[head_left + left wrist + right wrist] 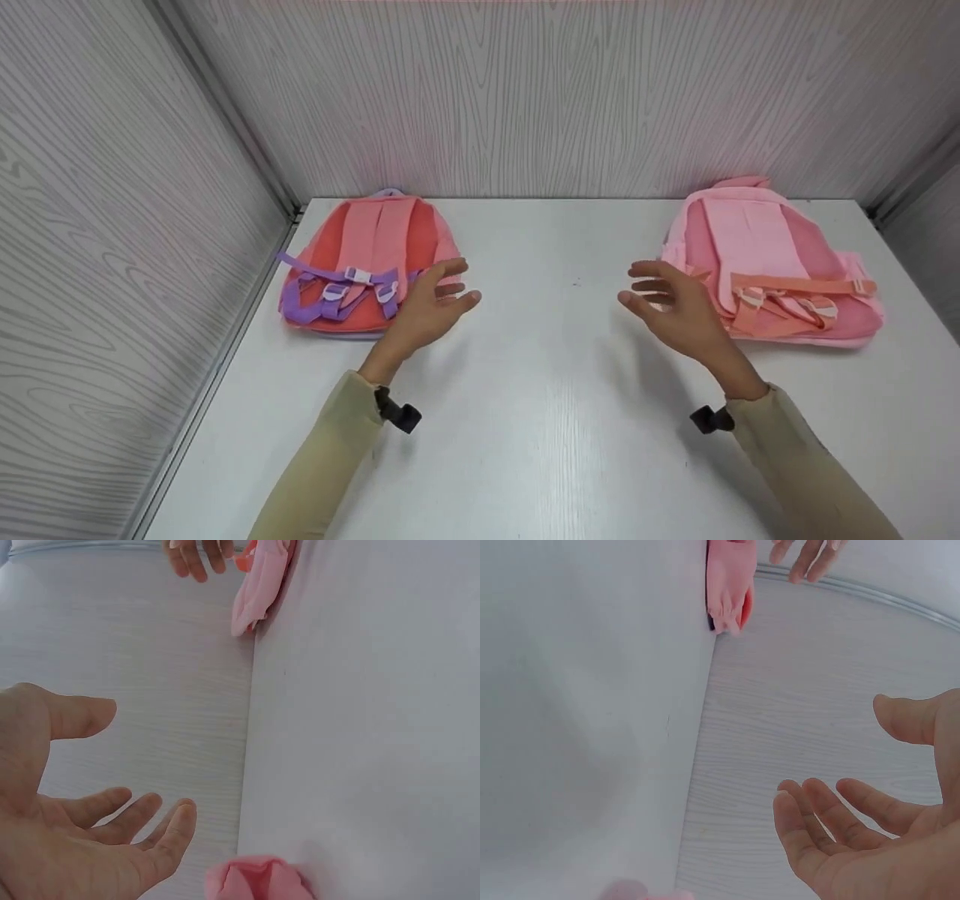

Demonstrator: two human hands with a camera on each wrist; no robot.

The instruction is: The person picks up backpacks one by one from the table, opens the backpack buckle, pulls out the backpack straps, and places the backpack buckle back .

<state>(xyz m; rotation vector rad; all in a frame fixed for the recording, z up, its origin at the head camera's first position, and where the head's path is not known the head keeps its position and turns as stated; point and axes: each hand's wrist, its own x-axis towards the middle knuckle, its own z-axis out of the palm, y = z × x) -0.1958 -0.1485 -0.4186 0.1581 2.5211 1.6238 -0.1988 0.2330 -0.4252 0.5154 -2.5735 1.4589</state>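
Observation:
On the left of the table lies a small coral-red backpack [373,225], its purple straps [334,304] and white buckles facing up. A light pink backpack [754,232] with orange straps [802,285] lies on the right, also straps up. My left hand [431,307] overlaps the lower right edge of the coral backpack in the head view, thumb and fingers apart around nothing. Facing it, my right hand [675,307] hovers by the left side of the pink backpack, fingers spread loosely and holding nothing. In the left wrist view, part of pink fabric [259,877] shows below the left hand.
The white table [555,420] meets a grey wood-grain panel [525,97] at the back. Another such panel [90,262] rises along the left edge. Both backpacks sit close to the back panel. Each wrist wears a small black camera mount.

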